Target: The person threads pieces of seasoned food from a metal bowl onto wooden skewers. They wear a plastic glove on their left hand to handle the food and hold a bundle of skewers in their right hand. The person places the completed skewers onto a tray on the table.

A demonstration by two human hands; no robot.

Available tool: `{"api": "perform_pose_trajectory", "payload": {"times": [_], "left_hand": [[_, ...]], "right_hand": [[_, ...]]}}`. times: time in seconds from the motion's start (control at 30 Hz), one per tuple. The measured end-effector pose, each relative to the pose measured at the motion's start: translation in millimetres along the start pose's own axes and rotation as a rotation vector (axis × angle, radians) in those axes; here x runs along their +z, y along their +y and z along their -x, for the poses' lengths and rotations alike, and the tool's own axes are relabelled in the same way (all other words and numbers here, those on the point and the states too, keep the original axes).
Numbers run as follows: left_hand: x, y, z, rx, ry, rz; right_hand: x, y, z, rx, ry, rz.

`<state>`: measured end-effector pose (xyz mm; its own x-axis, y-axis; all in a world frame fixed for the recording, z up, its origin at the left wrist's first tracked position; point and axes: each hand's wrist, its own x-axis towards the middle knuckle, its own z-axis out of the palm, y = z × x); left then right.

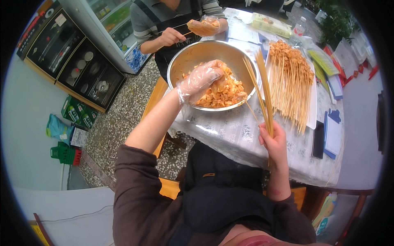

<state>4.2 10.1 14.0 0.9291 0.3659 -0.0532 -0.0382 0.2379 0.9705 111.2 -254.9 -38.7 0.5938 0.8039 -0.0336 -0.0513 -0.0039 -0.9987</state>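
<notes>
My left hand [204, 78], in a clear plastic glove, is inside a large stainless steel bowl [181, 55], on top of seasoned raw meat pieces [218, 97]. Its fingers curl inward; what they hold is largely hidden. Bare, my right hand [274, 138] grips a bundle of thin wooden skewers [267, 107] in front of the bowl. From its thumb and finger one single skewer [252, 111] slants to the bowl's near rim, with a piece of meat [240, 96] at its tip. A white tray [313, 118] at the right bears many loaded skewers [292, 89], meat ends pointing away.
Across the table, a co-worker holds a skewer and meat in a gloved hand [207, 26]. A phone [318, 140] and a blue clipboard [333, 133] lie right of the tray. Behind it stand a plastic bottle [299, 27] and packages. A wooden bench [154, 101] is at the table's left.
</notes>
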Motion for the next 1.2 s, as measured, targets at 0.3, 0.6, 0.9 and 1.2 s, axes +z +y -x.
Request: {"api": "perform_pose_trajectory", "payload": {"times": [0.3, 0.6, 0.9, 1.2], "left_hand": [[0.1, -16.7, -1.1, 0.102, 0.022, 0.075], [3.6, -6.0, 0.8, 0.115, 0.101, 0.081], [13.9, 4.1, 10.4, 0.29, 0.264, -0.392], [2.2, -7.4, 8.8, 0.156, -0.171, 0.534]], "right_hand": [[2.8, -6.6, 1.6, -0.018, 0.021, 0.047], [1.1, -4.2, 3.0, -0.093, 0.036, 0.08], [4.9, -6.3, 0.7, -0.136, 0.072, 0.005], [5.8, -3.5, 0.7, -0.108, 0.064, 0.086]]}}
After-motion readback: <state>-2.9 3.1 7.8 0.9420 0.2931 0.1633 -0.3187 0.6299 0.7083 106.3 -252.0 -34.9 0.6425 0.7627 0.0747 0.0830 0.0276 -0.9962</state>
